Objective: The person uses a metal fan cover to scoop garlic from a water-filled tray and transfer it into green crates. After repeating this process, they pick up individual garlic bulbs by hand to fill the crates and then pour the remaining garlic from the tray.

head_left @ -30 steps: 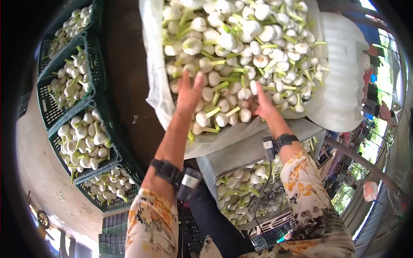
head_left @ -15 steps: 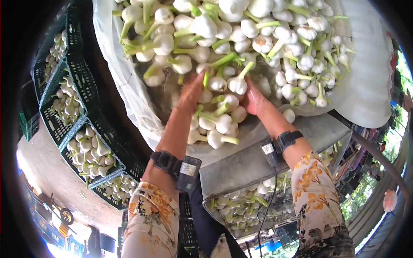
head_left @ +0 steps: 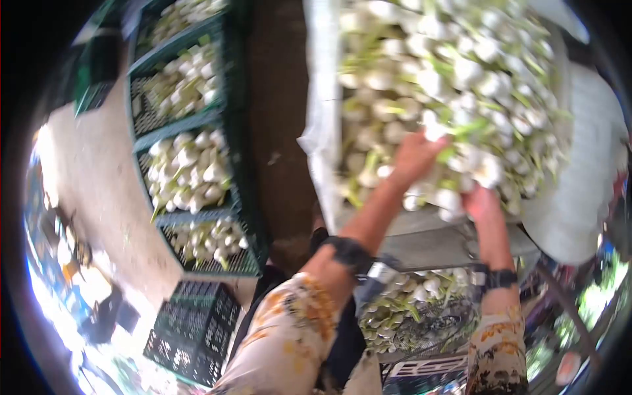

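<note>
Two bare hands are in among one big heap of white garlic bulbs with short green stems (head_left: 490, 85), far too many to count, piled on a pale plastic sheet (head_left: 322, 99). The left hand (head_left: 418, 156) reaches in at a slant, fingers close together against the bulbs; the right hand (head_left: 484, 199) comes up from below, its fingers hidden behind bulbs. Blur keeps me from telling whether either one pinches any. Each forearm wears one black strap, above a cream sleeve with orange flowers (head_left: 289, 329).

Four dark green slatted plastic crates (head_left: 222, 172) of garlic stand in a row at the person's left, with dark empty-looking crates (head_left: 192, 332) below them on the pale floor (head_left: 99, 171). More garlic (head_left: 421, 296) shows under the grey metal edge (head_left: 428, 243) below the heap.
</note>
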The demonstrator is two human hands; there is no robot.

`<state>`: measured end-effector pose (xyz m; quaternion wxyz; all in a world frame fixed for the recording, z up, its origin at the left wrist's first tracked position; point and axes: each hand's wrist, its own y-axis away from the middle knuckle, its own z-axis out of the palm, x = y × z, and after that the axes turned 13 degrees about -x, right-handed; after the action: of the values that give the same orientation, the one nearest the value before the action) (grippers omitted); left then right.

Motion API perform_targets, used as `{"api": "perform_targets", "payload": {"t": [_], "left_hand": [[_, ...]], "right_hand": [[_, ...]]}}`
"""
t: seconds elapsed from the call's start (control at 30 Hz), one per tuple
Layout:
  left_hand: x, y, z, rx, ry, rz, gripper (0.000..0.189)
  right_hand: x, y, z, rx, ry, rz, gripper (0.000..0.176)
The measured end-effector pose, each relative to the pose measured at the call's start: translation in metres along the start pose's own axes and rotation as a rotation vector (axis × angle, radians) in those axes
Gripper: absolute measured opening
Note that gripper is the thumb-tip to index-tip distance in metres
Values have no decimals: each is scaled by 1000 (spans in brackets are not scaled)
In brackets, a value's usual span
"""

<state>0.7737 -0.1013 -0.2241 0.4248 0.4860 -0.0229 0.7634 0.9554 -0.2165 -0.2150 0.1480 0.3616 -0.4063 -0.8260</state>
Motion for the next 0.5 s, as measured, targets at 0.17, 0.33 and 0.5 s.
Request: {"api": "perform_targets", "payload": {"t": [0.17,0.33,0.5], "left_hand": [[42,51,0,85,25,232,40],[90,165,-62,54,-58,229,34],[78,321,-156,211,129,214,33]], "right_hand": [[-11,54,79,29,73,-91,62],[59,83,132,-30,47,-77,58],[200,91,265,-214,268,51,63]]}}
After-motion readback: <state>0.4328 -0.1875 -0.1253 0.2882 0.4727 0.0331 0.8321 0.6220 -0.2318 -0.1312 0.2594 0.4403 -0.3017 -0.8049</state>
